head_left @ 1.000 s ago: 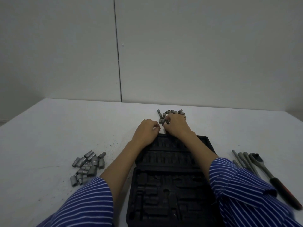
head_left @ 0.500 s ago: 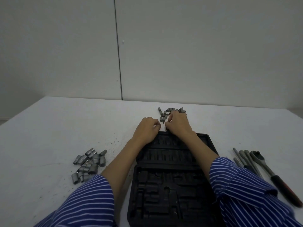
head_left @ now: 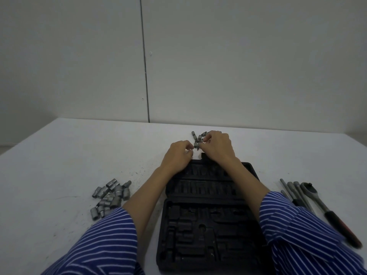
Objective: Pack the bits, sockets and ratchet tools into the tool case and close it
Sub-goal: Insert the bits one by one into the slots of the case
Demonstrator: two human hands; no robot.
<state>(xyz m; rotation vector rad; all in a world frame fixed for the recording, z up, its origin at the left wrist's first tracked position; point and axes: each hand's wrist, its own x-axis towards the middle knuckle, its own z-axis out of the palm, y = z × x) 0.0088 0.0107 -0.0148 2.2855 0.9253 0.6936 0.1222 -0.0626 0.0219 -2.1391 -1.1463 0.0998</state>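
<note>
The black tool case (head_left: 208, 195) lies open in front of me, its moulded slots bare. Both hands reach past its far edge. My right hand (head_left: 218, 147) covers part of the small pile of bits (head_left: 198, 136) and pinches one bit (head_left: 196, 144) between thumb and fingertips. My left hand (head_left: 176, 157) sits just left of it, fingers curled inward; whatever is inside them is hidden. A heap of silver sockets (head_left: 111, 195) lies left of the case. The ratchet (head_left: 325, 207) with a dark red-and-black handle lies to the right.
Several extension bars (head_left: 294, 189) lie side by side between the case and the ratchet. The white table (head_left: 59, 165) ends at a grey wall close behind the bits. My striped sleeves hide the case's near corners.
My right hand has shifted a little farther over the bit pile and now pinches one bit near my left hand. My left hand has barely moved.
</note>
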